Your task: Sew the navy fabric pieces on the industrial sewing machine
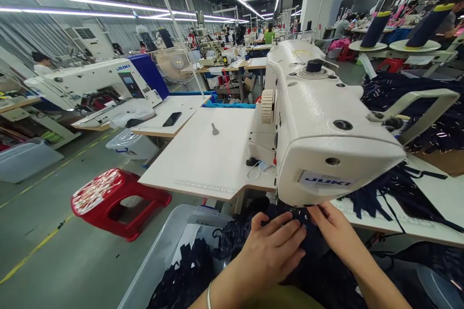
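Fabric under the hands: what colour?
Dark navy fabric; shows best in the head view.

1. JUKI sewing machine point(322, 106): glossy white, upright, its head reaching toward the near edge of the bench point(195, 154).
2. Navy fabric point(313, 241): dark, bunched in folds, just beneath the machine's head, at that edge.

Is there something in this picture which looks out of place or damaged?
Nothing looks damaged or spilled. A small grey piece lies loose on the white tabletop, apart from the dark fabric, so it may be stray.
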Demonstrator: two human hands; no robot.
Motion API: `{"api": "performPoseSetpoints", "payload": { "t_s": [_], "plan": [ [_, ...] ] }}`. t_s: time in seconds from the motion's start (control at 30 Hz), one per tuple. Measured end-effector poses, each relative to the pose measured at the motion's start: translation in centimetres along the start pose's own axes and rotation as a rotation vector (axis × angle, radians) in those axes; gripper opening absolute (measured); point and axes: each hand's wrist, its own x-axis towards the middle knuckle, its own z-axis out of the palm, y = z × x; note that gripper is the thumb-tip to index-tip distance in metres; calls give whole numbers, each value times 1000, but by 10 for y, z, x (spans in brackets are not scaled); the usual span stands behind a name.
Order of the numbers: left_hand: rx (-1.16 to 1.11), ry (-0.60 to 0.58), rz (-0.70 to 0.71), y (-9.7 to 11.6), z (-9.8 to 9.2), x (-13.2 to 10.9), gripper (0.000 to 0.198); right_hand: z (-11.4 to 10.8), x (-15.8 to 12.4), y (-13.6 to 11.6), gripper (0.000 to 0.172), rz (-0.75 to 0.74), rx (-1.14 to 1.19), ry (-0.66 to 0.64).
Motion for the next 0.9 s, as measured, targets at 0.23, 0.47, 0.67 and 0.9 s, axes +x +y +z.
{"api": "performPoseSetpoints", "payload": {
  "t_s": [0.23,0.47,0.67,0.9],
  "plan": [
    [-288,117,-200,10,1,12,13,-12,-22,-9,27,-89,-136,-157],
    [-474,78,-395,13,-1,19,16,-14,-39,-9,13,-238,-118,-149],
    [-497,83,-434,16,1,14,13,-8,-42,-2,6,-419,-71,-34],
    [-416,183,-307,19,0,8,9,-5,-48,8,22,-564,-52,-10]
  ]
}}
